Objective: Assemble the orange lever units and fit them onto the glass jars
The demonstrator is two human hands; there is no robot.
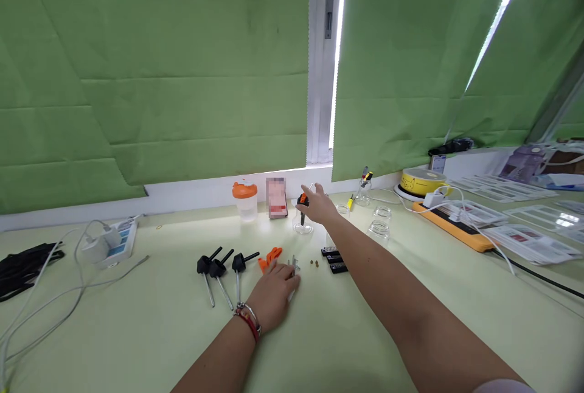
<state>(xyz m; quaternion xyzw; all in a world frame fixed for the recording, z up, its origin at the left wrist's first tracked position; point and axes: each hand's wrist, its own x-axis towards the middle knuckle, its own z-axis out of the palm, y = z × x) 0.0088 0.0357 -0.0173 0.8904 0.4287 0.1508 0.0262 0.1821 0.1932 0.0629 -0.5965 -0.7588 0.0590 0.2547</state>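
Note:
My right hand [318, 203] reaches to a small glass jar [303, 228] near the wall, its fingers around the top of a black and orange tool [302, 209] standing in the jar. My left hand [274, 297] rests low on the table, fingers bent over small metal screws [294, 264]; whether it grips any is hidden. Orange pieces [272, 257] lie just beyond the left fingertips. Left of that hand are black-headed tools with metal rods [238, 263]. Two small brass bits [314, 263] and black slotted pieces [336, 264] sit between the hands and under the right forearm.
An orange-lidded cup [247, 205] and a phone [276, 198] stand by the wall. Glass jars [379, 229] are right of my right hand. An orange power strip [451, 227], yellow tape roll [420, 182] and papers [529, 241] lie right; a white power strip [124, 243] and cables left.

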